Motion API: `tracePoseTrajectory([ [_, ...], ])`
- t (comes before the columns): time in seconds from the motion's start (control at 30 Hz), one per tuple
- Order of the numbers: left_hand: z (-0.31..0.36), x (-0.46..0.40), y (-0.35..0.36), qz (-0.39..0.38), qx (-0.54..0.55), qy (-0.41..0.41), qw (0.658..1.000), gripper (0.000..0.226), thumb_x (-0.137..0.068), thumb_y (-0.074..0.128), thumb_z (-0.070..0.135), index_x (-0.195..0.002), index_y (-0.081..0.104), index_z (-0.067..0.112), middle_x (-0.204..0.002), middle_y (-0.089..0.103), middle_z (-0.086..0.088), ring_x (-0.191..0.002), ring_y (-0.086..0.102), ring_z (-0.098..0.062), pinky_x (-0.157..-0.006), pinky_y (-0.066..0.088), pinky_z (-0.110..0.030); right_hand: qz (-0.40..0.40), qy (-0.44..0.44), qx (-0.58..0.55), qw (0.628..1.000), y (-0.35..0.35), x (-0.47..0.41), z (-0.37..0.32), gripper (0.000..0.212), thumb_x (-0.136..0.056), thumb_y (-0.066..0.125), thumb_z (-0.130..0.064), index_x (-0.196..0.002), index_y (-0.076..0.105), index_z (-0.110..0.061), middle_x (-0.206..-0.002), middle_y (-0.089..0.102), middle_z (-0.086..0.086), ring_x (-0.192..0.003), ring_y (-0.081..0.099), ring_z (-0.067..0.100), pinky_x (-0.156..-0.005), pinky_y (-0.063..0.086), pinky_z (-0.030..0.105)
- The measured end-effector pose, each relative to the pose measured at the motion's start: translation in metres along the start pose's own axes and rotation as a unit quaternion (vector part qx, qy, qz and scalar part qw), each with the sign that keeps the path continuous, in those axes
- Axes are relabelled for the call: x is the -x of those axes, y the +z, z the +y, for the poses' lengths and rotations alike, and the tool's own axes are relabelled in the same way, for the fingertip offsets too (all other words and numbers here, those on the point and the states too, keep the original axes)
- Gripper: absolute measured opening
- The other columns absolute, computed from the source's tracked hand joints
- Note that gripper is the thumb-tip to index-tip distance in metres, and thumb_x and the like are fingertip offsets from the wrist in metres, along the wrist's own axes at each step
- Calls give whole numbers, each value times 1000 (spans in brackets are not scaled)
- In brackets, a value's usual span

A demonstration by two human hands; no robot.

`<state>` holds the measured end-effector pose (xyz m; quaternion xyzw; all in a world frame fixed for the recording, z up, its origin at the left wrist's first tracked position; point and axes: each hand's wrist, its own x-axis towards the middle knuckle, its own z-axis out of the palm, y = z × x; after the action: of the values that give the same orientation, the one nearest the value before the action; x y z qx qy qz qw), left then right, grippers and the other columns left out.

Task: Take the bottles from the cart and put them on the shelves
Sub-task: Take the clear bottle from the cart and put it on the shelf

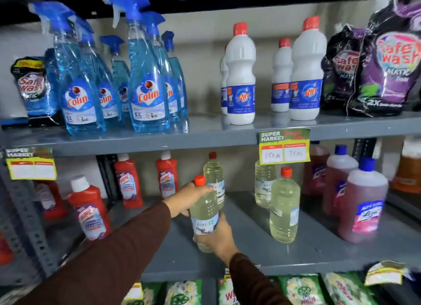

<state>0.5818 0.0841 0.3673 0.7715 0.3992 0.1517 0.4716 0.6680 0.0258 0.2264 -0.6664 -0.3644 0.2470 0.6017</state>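
Note:
A clear bottle of pale yellow liquid with a red cap (204, 210) is held over the middle grey shelf (250, 247). My left hand (185, 198) wraps its neck and shoulder. My right hand (217, 237) grips its base. Right behind it stands a second such bottle (214, 177). Two more stand to the right, one in front (284, 207) and one behind (264, 184), half hidden by a price tag. The cart is out of view.
Red toilet-cleaner bottles (91, 207) stand at the left of the same shelf, pink-liquid bottles with blue caps (362, 202) at the right. The shelf above carries blue spray bottles (148, 76), white bleach bottles (241, 76) and purple detergent pouches (391, 60). Green packets (300, 291) lie below.

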Motion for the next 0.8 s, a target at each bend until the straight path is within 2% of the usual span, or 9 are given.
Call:
tracePoseTrajectory([
  [0.07,-5,-10,5,-7,12,-19,1000,42,-78,61,56,-113,58,33,-108,72,2,-99,67,-23,-94,49,-52,-5,23,7,1000,7,-8,9,81,-57,88,-2,-123,42,-15,-97,64,-14,-92,65,4,-72,49,5],
  [0.13,-7,-13,15,-10,34,-34,999,40,-86,58,50,-121,52,32,-116,69,-1,-97,65,-22,-87,49,-40,17,42,8,999,10,-10,20,88,-51,87,-12,-127,43,-12,-109,68,-2,-104,66,18,-88,55,28],
  [0.2,-8,-17,22,-16,57,-32,998,41,-89,56,46,-126,49,30,-121,67,-3,-92,63,-20,-79,45,-33,27,55,1,998,10,-13,26,94,-45,84,-21,-128,43,-12,-113,69,3,-104,67,22,-92,56,41],
  [0.4,-9,-37,22,-7,87,-26,996,43,-88,57,45,-126,48,27,-116,66,-2,-86,62,-17,-73,45,-30,12,62,-2,998,8,-31,33,98,-40,85,-28,-126,40,-17,-112,70,-1,-105,68,20,-90,58,45],
  [0.47,-11,-38,27,-4,109,-20,994,40,-91,56,38,-126,47,21,-106,65,0,-76,59,-10,-62,43,-22,21,69,-12,997,9,-31,43,97,-39,86,-30,-125,41,-21,-110,71,-2,-104,69,20,-85,60,47],
  [0.6,-8,-28,29,-30,110,-3,993,43,-97,50,29,-137,38,17,-123,52,4,-80,52,-4,-46,40,-7,17,81,-24,996,6,-23,39,89,-47,88,-23,-123,42,-26,-109,70,-7,-99,68,14,-80,61,34],
  [0.67,-12,-21,21,-51,112,18,992,58,-97,49,34,-147,23,20,-135,43,8,-112,50,-10,-69,41,-3,18,68,-31,997,3,-13,33,86,-48,91,-19,-115,40,-34,-113,68,-4,-101,67,13,-83,59,33],
  [0.73,-32,-14,10,-45,156,-1,987,71,-94,53,36,-152,15,20,-153,33,4,-138,36,-15,-100,34,-22,39,69,-40,996,0,7,25,80,-54,91,-9,-110,41,-36,-114,66,2,-100,68,14,-83,59,32],
  [0.8,-72,3,-5,-19,240,-15,970,52,-95,53,31,-144,37,24,-148,43,4,-141,34,-17,-107,31,-34,65,80,-59,993,-2,35,12,75,-64,85,7,-112,41,-32,-110,61,-7,-93,65,-1,-73,55,14],
])
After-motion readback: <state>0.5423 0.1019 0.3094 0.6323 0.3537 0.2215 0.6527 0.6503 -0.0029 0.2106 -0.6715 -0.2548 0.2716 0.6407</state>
